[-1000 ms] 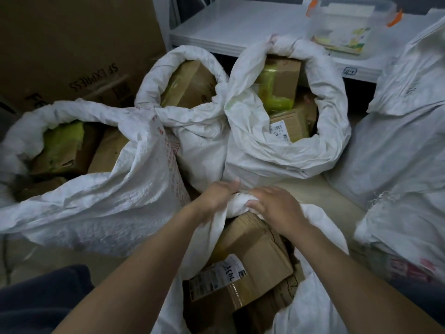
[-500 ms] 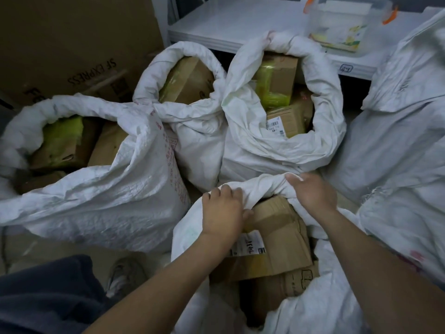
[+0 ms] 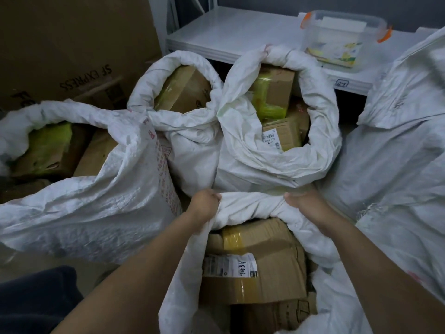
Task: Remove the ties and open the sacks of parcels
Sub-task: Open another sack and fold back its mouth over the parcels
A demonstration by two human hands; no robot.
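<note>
Both hands have spread wider: left hand (image 3: 204, 201) and right hand (image 3: 304, 203) clench the near sack (image 3: 250, 207)'s rolled rim, mouth apparently facing up.

white sacks (image 3: 252, 208), brown boxes (image 3: 265, 256), yellow-green tape (image 3: 262, 97)

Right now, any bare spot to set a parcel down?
White shelf, left of the clear bin, is bare. A floor strip shows below the left sack. Elsewhere sacks press together; both hands, left and right, grip the near sack's rim.
</note>
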